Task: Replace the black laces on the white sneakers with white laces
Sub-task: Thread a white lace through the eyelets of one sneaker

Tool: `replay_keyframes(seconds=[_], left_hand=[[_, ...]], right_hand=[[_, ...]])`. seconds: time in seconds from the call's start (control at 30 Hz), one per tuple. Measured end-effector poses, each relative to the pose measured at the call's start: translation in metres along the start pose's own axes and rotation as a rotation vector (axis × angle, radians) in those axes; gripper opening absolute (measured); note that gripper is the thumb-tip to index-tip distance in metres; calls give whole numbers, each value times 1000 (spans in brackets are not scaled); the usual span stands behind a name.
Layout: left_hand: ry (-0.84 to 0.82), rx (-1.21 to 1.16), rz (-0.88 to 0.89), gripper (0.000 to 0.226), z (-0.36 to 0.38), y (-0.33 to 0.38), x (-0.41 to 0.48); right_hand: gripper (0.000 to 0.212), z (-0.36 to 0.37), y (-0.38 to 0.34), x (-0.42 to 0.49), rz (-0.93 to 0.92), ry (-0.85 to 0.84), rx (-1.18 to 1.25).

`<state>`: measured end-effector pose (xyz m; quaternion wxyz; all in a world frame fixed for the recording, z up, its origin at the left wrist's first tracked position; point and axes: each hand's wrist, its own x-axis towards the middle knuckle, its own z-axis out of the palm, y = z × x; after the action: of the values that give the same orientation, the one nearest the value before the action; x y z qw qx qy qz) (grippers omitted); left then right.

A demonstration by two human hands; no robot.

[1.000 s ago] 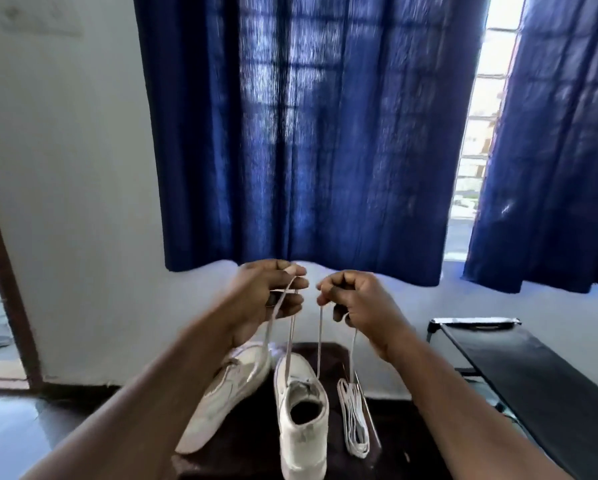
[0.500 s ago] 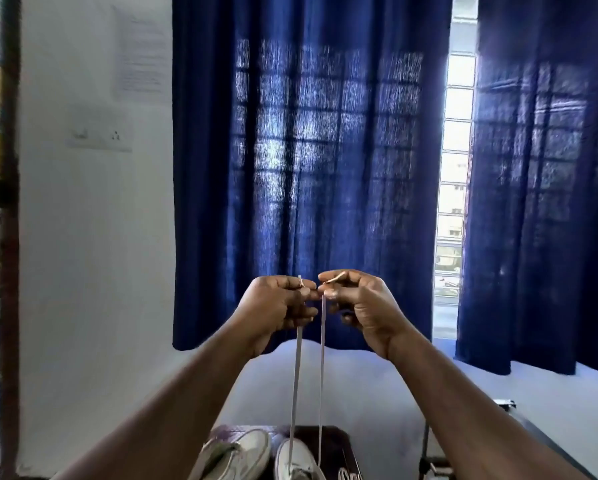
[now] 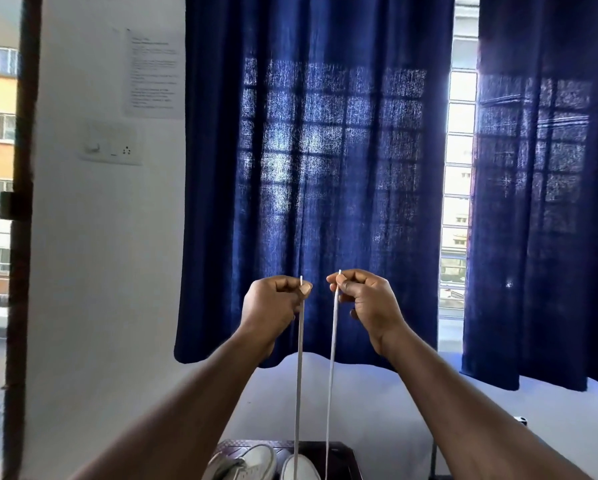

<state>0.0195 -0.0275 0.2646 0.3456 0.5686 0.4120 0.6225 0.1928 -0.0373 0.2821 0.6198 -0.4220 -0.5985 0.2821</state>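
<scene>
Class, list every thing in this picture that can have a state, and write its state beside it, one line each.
left hand: raised, pinches one lace end.
right hand: raised, pinches the other lace end.
white lace: two strands held straight, running down to the sneaker.
laced sneaker: on the dark stand, only its toe in view.
other sneaker: beside it, eyelets hidden.
curtains: drawn, with a gap between them.

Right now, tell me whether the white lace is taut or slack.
Taut: both strands of the white lace run straight, without sag, from the pinching left hand and right hand down toward the sneaker.
</scene>
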Motion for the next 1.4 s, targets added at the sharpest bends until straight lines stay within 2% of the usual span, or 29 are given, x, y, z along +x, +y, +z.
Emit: replay_keyframes(seconds=[0.07,0.17,0.4,0.67,1.07,1.4], left_hand=[[36,66,40,4,2,1,6],[71,164,90,6,4,4,15],[83,206,83,6,8,8,28],[83,118,-30,8,12,9,36],[132,170,-6,30,18,16,41],[117,145,-16,17,20,15,44]], right_hand=[[28,2,-1,5,-6,10,-52],[29,6,-2,9,1,51,-93],[24,16,-1,13,7,129,-157],[25,26,2,17,7,122,-176],[23,29,6,27,13,154,-174],[16,26,10,33,11,168,-164]])
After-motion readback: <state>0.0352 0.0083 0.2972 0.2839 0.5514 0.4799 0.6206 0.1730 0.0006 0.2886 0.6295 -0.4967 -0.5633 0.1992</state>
